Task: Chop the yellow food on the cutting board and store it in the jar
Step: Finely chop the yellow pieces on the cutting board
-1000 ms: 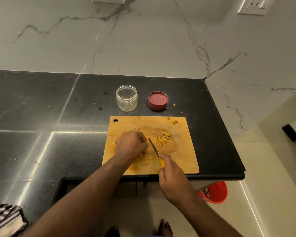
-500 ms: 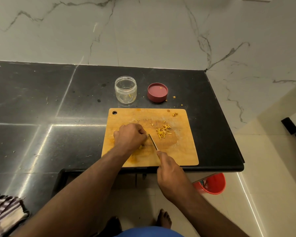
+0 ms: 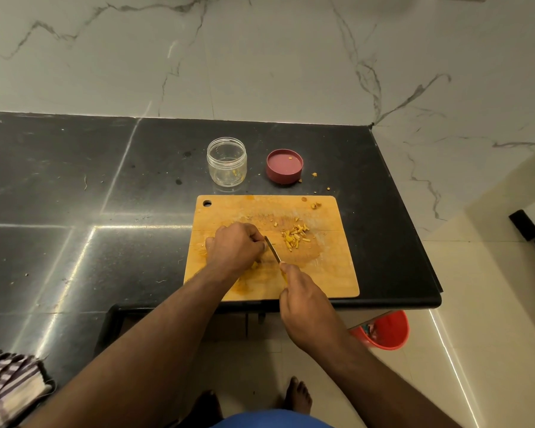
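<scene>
A wooden cutting board [image 3: 331,273] lies at the counter's front edge. On its middle right sits a small heap of chopped yellow food [image 3: 294,234]. My left hand [image 3: 233,247] is curled on the board's left part, pressing on a yellow piece that it mostly hides; a bit shows at its lower edge. My right hand [image 3: 303,307] grips a small knife [image 3: 273,249] whose blade rests beside the left fingers. Behind the board stands a clear jar [image 3: 227,162], open, with a few yellow bits inside. Its maroon lid [image 3: 284,166] lies upturned to the right.
The black counter [image 3: 74,196] ends just right of the board; a marble wall [image 3: 260,57] runs behind it. Loose yellow crumbs [image 3: 314,174] lie near the lid. A red bucket [image 3: 386,330] stands on the floor below right. A striped cloth [image 3: 7,384] sits at bottom left.
The view has tilted slightly downward. The knife and both hands stay at the same spot on the board, with only small shifts of the blade.
</scene>
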`<action>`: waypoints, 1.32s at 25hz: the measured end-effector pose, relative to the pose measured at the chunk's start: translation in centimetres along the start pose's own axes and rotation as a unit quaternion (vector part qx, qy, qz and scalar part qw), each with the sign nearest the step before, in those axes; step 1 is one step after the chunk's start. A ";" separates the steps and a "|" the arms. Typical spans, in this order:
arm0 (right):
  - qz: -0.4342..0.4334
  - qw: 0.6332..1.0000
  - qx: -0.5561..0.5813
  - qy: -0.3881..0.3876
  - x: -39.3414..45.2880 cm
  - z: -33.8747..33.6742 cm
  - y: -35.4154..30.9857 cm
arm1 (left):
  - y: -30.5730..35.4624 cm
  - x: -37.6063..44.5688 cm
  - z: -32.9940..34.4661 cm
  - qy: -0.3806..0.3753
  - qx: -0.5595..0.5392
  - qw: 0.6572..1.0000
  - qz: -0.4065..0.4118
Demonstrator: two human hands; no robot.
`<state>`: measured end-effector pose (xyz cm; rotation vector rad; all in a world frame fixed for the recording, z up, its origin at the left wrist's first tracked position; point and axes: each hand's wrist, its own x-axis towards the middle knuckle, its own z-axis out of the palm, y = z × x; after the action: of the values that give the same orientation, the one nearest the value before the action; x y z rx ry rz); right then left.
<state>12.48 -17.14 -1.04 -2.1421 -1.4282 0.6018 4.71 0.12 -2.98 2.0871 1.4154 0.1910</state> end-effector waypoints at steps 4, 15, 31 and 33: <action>-0.004 1.000 -0.017 0.001 0.2 0.3 0.1 | 0.0 0.0 0.0 0.005 -0.001 1.000 -0.003; -0.012 1.000 0.023 0.013 -1.1 -0.6 0.2 | 0.2 -0.5 -0.4 -0.001 0.016 1.000 -0.002; -0.011 1.000 0.018 0.014 -1.8 -0.7 0.6 | -0.1 -0.1 -0.2 -0.004 -0.006 1.000 -0.013; -0.008 1.000 0.019 0.008 -1.1 -0.6 0.2 | -0.1 -0.2 -0.3 -0.002 -0.007 1.000 -0.011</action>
<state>12.62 -18.28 -0.56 -2.1006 -1.4133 0.5997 4.44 0.10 -2.75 2.0587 1.4303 0.1857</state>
